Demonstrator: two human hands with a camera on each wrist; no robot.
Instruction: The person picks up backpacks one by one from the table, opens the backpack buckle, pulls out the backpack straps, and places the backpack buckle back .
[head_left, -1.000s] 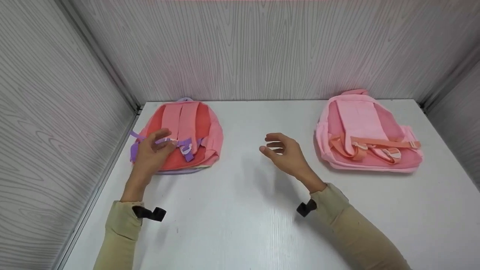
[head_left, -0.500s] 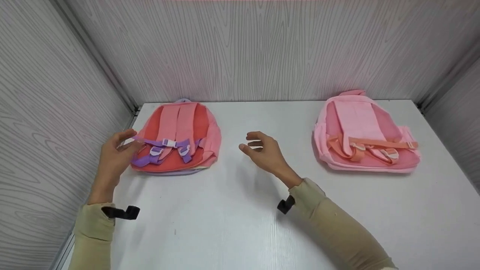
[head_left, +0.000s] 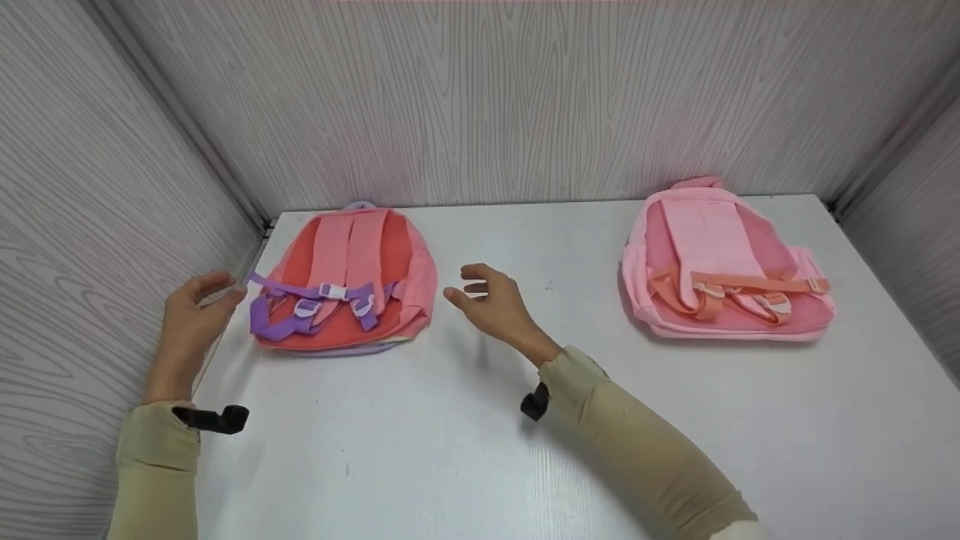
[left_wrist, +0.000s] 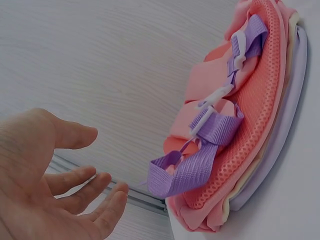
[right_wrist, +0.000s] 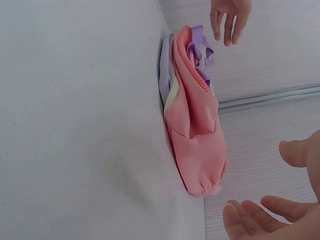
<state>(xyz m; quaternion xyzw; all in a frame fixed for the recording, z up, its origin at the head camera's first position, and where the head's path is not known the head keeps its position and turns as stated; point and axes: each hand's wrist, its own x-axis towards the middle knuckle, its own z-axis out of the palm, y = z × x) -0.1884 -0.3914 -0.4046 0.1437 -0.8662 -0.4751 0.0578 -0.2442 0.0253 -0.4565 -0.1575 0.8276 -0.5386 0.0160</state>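
Note:
A coral-pink backpack (head_left: 330, 247) lies at the table's back left, its shoulder straps and purple webbing (head_left: 285, 326) facing up. White buckles (head_left: 336, 292) join the webbing. Just left of this bag hovers my left hand (head_left: 193, 319), fingers loosely bent and holding nothing. My right hand (head_left: 495, 304) is off the bag's right side, thumb and fingers apart with nothing between them. In the left wrist view the purple strap loop (left_wrist: 182, 175) stands out beyond the fingertips. The right wrist view has the bag's folded pink side (right_wrist: 195, 150) between both hands.
A lighter pink backpack (head_left: 712, 262) with orange straps (head_left: 750, 283) lies at the back right. Wood-grain panels (head_left: 480, 97) rise behind the white table (head_left: 420, 450) and along its left and right sides.
Both hands have moved left: the left from over the coral-pink backpack to beyond its left side, the right from mid-table to near its right side. Both backpacks stay in place.

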